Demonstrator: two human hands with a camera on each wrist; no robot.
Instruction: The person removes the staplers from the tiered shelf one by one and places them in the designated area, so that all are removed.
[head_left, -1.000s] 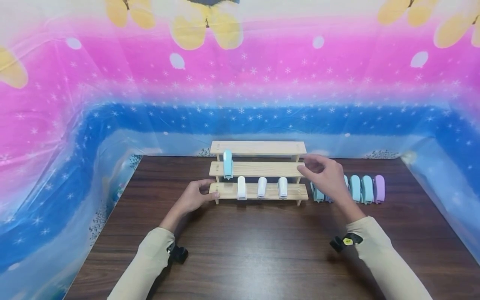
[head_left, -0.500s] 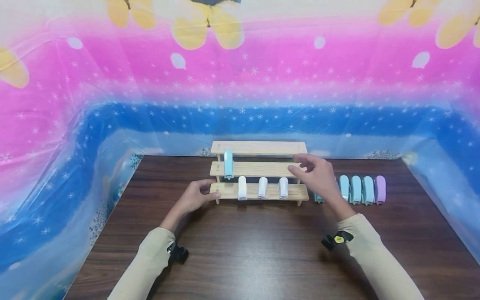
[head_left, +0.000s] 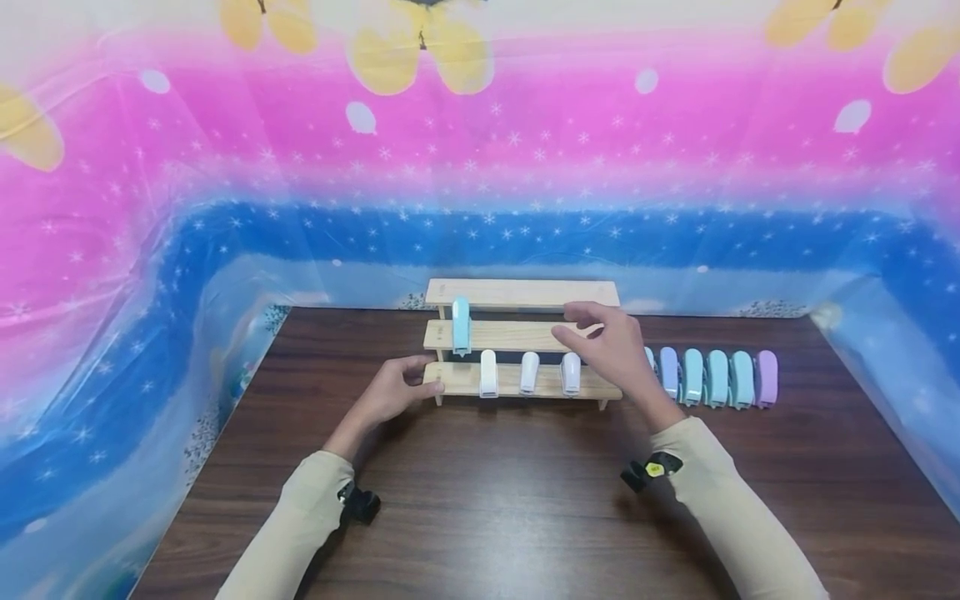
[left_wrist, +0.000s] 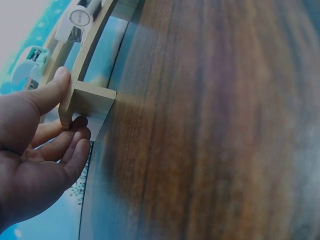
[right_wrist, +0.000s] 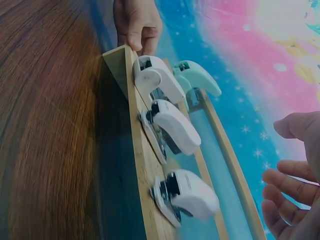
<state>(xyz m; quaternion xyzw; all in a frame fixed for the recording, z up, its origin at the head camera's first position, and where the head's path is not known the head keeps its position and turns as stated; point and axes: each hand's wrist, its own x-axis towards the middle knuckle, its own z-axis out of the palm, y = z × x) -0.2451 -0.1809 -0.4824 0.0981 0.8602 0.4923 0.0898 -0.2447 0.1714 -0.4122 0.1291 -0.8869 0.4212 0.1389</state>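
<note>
A three-tier wooden display stand stands near the back of the table. My left hand grips the left end of its lowest shelf; in the left wrist view the thumb lies on top and fingers curl beneath. Along that lowest shelf sit three small white staplers. A mint stapler occupies the left of the middle shelf. Over the right part of the stand hovers my right hand, its fingers relaxed and holding nothing, as the right wrist view also shows.
To the right of the stand, a row of several staplers stands on the dark wooden table: mint ones, a blue one and a purple one. My right forearm passes close by the row. A patterned cloth backs the table.
My right hand has moved left across the stand's right end, uncovering more of the stapler row. The left hand keeps its grip on the shelf end, and the staplers stay in place.
</note>
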